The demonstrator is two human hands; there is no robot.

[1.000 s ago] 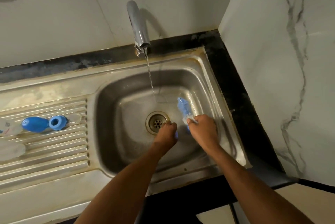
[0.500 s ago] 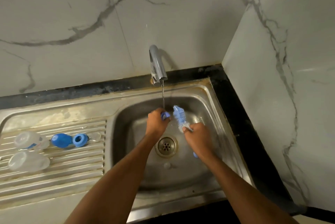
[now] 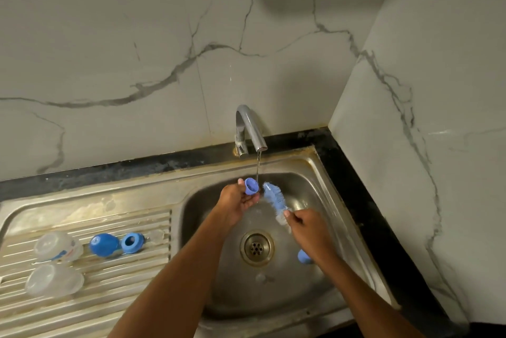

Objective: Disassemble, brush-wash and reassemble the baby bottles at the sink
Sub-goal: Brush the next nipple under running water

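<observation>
My left hand point(image 3: 236, 202) grips a small blue bottle ring point(image 3: 251, 186) under the thin stream of water point(image 3: 257, 166) falling from the tap point(image 3: 249, 129), its open end tilted up toward the wall. My right hand point(image 3: 308, 232) is closed around the handle of the bottle brush point(image 3: 274, 199); the blue bristle head points up and left, just beside the ring, and the blue handle end sticks out below my wrist. Both hands are over the basin of the steel sink point(image 3: 323, 195), above the drain point(image 3: 256, 247). On the ribbed drainboard point(image 3: 115, 280) to the left lie two clear bottle bodies point(image 3: 56, 263), a blue cap point(image 3: 104, 244), a second blue ring point(image 3: 132, 242) touching it, and a clear teat point(image 3: 156, 236) just beside that.
</observation>
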